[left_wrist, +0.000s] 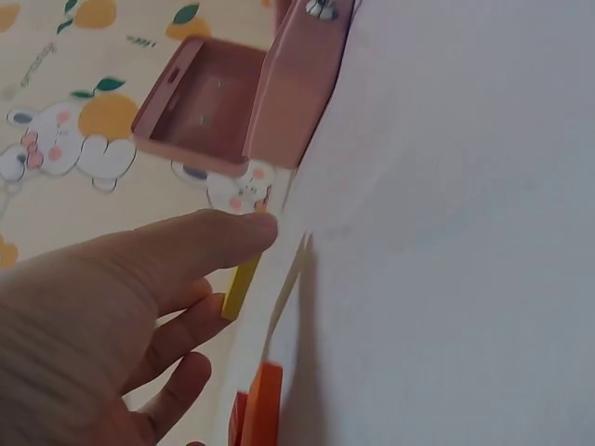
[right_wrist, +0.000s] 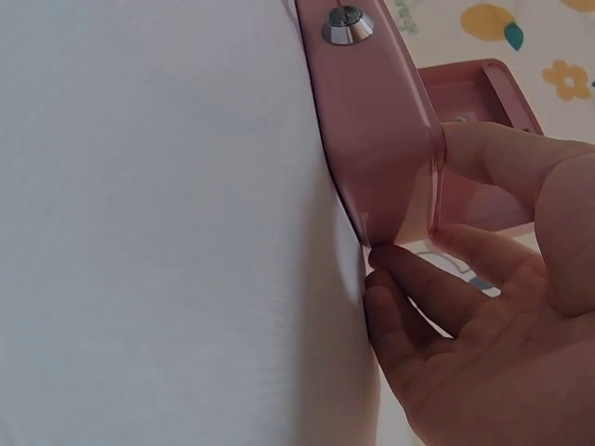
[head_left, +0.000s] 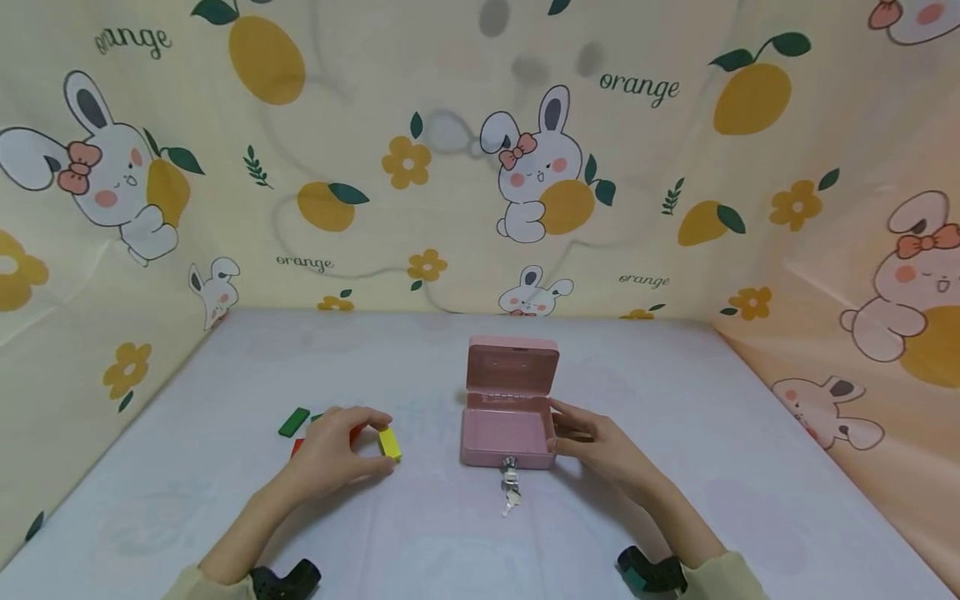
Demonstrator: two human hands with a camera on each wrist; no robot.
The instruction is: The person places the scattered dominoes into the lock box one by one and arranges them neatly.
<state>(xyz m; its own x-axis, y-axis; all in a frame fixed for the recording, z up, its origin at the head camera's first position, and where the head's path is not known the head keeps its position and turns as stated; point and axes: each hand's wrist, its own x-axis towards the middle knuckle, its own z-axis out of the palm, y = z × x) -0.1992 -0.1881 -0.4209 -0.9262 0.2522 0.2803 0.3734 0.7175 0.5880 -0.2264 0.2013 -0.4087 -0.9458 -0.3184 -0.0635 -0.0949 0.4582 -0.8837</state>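
A pink metal cash box (head_left: 508, 457) stands on the white table with its lid (head_left: 512, 367) raised. Its interior shows no contents. From the front lock (right_wrist: 348, 26) hang keys (head_left: 512, 492). My right hand (head_left: 611, 454) grips the box at its right side, thumb at the rim and fingers along the side wall, as the right wrist view shows. To the left of the box, my left hand (head_left: 330, 450) pinches a yellow block (head_left: 389, 443) between thumb and fingertips. In the left wrist view, the yellow block (left_wrist: 242, 286) sits beyond the thumb.
A green block (head_left: 294, 422) lies left of my left hand. Red blocks (head_left: 297, 447) are partly hidden by that hand. An orange block (left_wrist: 263, 405) shows low in the left wrist view. A patterned cloth (head_left: 450, 217) rises behind the table (head_left: 420, 542) and at both sides.
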